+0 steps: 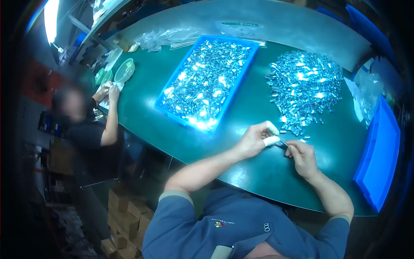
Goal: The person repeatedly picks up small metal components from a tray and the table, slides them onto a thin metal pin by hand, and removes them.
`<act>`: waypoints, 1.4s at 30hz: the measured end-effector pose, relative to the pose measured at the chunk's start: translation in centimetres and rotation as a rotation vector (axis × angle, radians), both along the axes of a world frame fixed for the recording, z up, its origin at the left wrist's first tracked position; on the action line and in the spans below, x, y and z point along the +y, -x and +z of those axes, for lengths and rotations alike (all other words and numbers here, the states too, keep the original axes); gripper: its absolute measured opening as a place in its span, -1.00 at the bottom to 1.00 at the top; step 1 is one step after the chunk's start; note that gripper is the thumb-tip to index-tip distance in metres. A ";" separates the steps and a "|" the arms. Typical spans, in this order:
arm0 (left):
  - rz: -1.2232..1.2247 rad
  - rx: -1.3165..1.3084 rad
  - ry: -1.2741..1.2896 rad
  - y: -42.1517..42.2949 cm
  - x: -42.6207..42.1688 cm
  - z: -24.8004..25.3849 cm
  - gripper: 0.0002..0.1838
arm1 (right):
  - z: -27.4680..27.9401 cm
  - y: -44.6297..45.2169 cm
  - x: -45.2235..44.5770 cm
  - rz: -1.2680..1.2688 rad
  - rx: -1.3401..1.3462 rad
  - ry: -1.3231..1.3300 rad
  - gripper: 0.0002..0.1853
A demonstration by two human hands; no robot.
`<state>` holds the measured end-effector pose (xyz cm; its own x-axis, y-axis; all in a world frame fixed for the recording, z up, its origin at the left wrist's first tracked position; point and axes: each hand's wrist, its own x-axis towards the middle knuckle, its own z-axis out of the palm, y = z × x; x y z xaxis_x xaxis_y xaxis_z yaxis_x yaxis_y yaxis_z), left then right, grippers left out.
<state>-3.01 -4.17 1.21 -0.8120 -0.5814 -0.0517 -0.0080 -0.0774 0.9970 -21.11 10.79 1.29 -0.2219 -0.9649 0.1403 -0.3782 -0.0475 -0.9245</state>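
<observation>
My left hand (255, 140), with white coverings on the thumb and a finger, is closed in a pinch in front of the pile. What sits between those fingertips is too small to make out. Close by on the right, my right hand (302, 158) pinches a thin dark rod-like tool (283, 142), whose far end meets the left fingertips. Just beyond both hands lies a heap of small shiny metal pieces (304, 84), with a few loose ones at its near edge.
A blue tray (224, 115) full of similar metal pieces stands left of the heap on the green table (142, 108). At the right edge leans another blue tray (376, 162). Plastic bags (161, 39) lie at the back. A co-worker (92, 116) sits at left near green bowls (125, 70).
</observation>
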 end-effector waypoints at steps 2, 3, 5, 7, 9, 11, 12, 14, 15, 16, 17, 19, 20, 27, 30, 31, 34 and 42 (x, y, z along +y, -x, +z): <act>0.003 0.003 0.015 0.0 0.0 -0.3 -0.82 | -0.2 0.2 -0.1 0.012 -0.030 -0.020 -0.83; -0.005 0.000 0.014 0.0 0.0 -0.4 -0.82 | 0.0 0.3 -0.1 0.010 -0.065 -0.043 -0.83; -0.012 0.001 0.014 0.2 0.2 -0.7 -0.83 | 0.0 0.4 0.0 0.009 -0.094 -0.064 -0.83; -0.115 0.035 -0.007 0.3 0.8 -1.0 -0.82 | -0.3 0.3 0.2 0.039 -0.121 -0.062 -0.82; -0.117 0.039 -0.039 0.4 0.9 -0.9 -0.83 | 0.0 -0.1 0.2 0.025 -0.085 -0.055 -0.82; -0.123 0.066 -0.076 0.6 1.0 -1.0 -0.83 | -0.1 -0.1 0.2 0.000 -0.070 -0.043 -0.83; -0.119 0.071 -0.069 0.6 1.1 -1.0 -0.83 | 0.0 -0.1 0.2 0.004 -0.065 -0.037 -0.83; -0.096 0.056 -0.055 0.7 1.1 -0.9 -0.83 | 0.1 -0.3 0.3 -0.051 -0.116 -0.057 -0.83; -0.090 0.060 -0.047 0.7 1.1 -0.9 -0.83 | 0.0 -0.3 0.3 -0.045 -0.113 -0.050 -0.83; -0.090 0.067 -0.045 0.7 1.0 -0.9 -0.83 | -0.2 -0.2 0.2 -0.061 -0.152 -0.053 -0.83; -0.087 0.074 -0.046 0.7 1.1 -0.9 -0.83 | -0.4 -0.1 0.3 -0.074 -0.193 -0.061 -0.82; -0.083 0.103 -0.031 0.7 0.9 -1.1 -0.83 | -0.6 -0.2 0.1 -0.083 -0.206 -0.028 -0.85; -0.089 0.126 -0.026 0.7 0.8 -1.2 -0.83 | -0.7 -0.3 0.2 -0.101 -0.225 -0.006 -0.87; -0.096 0.131 -0.047 0.7 0.8 -1.2 -0.82 | -0.6 -0.1 0.2 -0.103 -0.113 -0.025 -0.89; -0.109 0.124 -0.063 0.9 0.8 -1.6 -0.79 | -0.7 -0.1 0.3 -0.113 -0.110 0.014 -0.88; -0.126 0.108 -0.019 0.9 0.8 -1.6 -0.77 | -0.7 0.0 0.2 -0.107 -0.111 0.017 -0.88; -0.139 0.005 0.121 0.4 0.7 -0.6 -0.76 | -0.7 0.0 0.3 -0.110 -0.112 0.031 -0.86; -0.099 0.029 0.358 0.2 1.0 0.0 -0.76 | -0.5 0.5 0.5 -0.050 -0.087 -0.066 -0.69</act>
<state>-3.25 -3.16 1.20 -0.8635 -0.4768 0.1645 0.0309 0.2755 0.9608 -21.66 11.24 0.80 -0.2783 -0.9589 0.0551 -0.2966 0.0313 -0.9545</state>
